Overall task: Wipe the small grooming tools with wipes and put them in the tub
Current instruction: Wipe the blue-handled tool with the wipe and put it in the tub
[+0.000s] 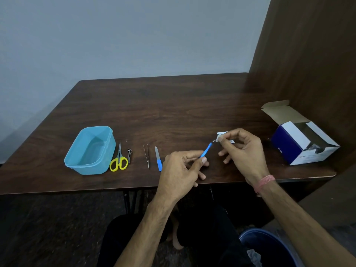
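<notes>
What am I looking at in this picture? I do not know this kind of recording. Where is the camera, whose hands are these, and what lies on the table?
There is no machine here. A person wears one camera on the head, so you look forward and down at that person's own two bare hands.

The left hand holds a thin blue-handled tool by its handle. The right hand pinches a small white wipe against the tool's tip.

On the dark brown wooden table lie, from left to right: a light blue plastic tub with nothing visible inside, yellow-handled scissors, small metal nail clippers, thin metal tweezers and a blue-handled nail file. At the far right stands an open blue and white cardboard box.
</notes>
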